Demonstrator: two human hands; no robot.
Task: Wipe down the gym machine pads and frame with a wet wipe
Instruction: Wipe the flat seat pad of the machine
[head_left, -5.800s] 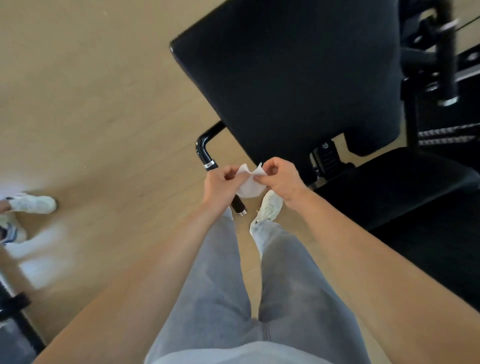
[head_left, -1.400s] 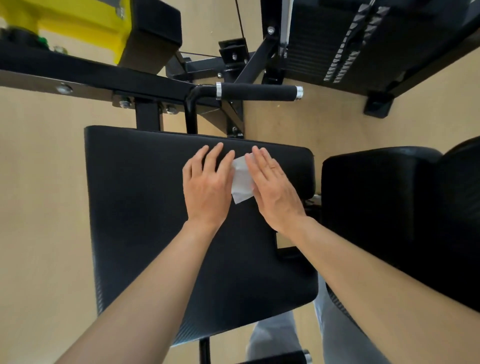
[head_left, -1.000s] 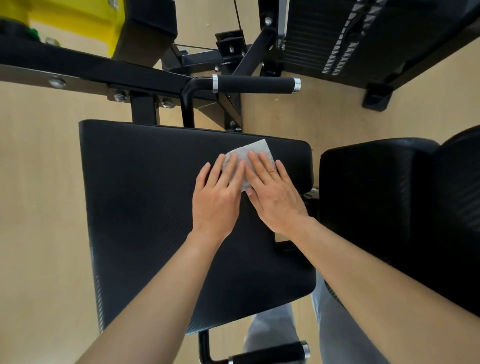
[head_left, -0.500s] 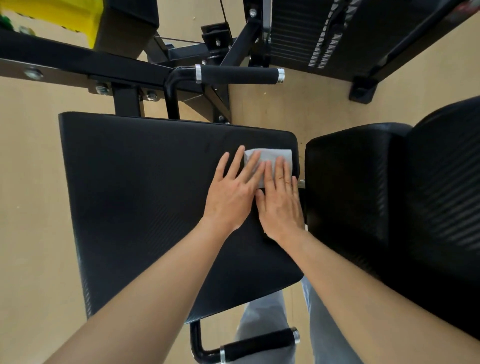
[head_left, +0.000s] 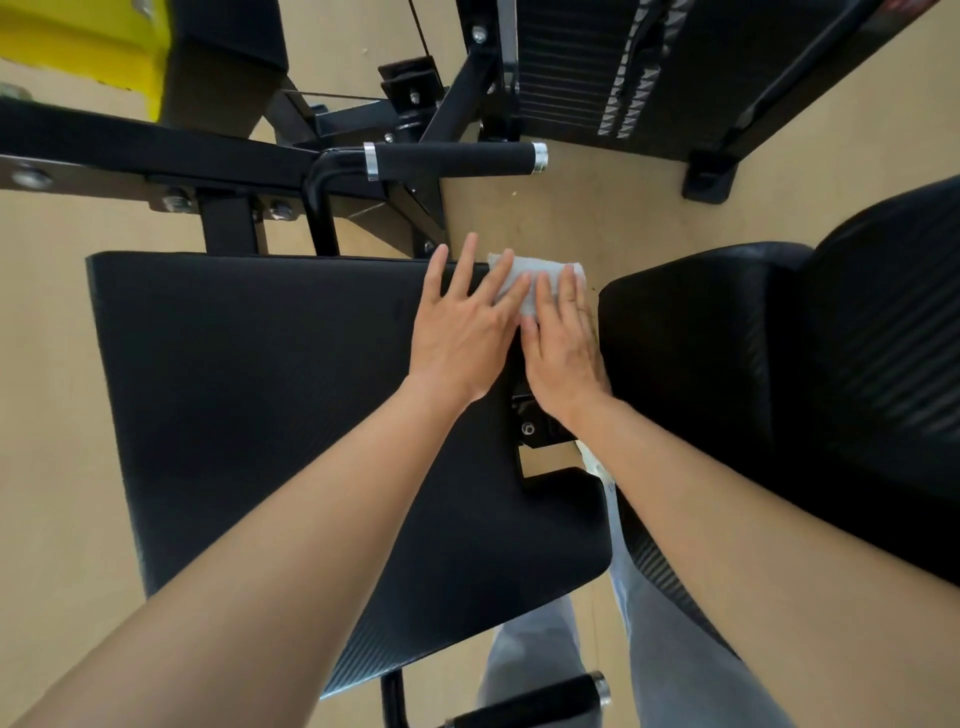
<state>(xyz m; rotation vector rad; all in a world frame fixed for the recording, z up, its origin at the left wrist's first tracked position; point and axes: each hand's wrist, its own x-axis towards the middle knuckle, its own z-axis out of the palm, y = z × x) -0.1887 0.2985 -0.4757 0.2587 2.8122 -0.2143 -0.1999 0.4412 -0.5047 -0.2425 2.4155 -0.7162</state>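
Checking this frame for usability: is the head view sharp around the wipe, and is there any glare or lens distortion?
Head view: the wipe and both hands are reasonably sharp; soft sheen only, on the right-side pad; wide-angle bending shows in the forearms and frame bar near the edges.

Flat hands (head_left: 511, 338) on wipe (head_left: 524, 280), pad (head_left: 260, 374) corner

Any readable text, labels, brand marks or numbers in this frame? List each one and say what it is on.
None can be read.
Weight stack: a diagonal row of pale marks runs down the plates; too small and blurred to read.
Yellow part of the machine: no print shows.
Black pad, wipe, upper handle grip: all plain, no text.
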